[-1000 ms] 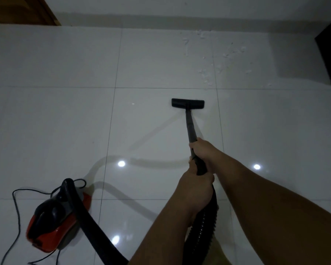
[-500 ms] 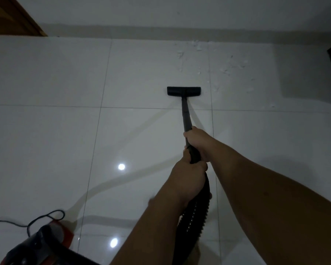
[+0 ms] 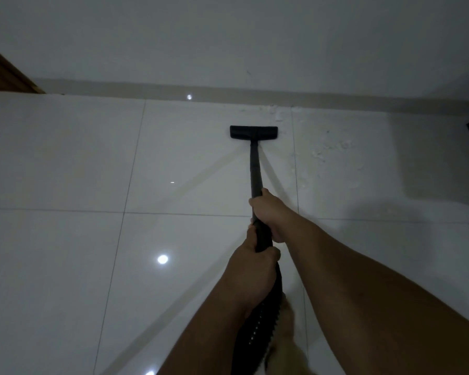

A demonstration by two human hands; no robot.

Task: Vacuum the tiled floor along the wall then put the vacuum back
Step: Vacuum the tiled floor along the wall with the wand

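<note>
Mid-task, by the look of it: vacuuming under way, nothing put back yet. Black floor nozzle [image 3: 253,132] flat on the tiled floor [image 3: 65,239] at upper centre of the frame, near the wall [image 3: 228,36] but not touching it. White crumbs [image 3: 333,150] scattered just right of the nozzle, uncollected. Right hand [image 3: 268,211] wrapped tight around the wand [image 3: 254,169]; left hand [image 3: 255,272] clenched lower down where the ribbed hose [image 3: 257,328] begins. Vacuum body out of frame. No containers visible.
</note>
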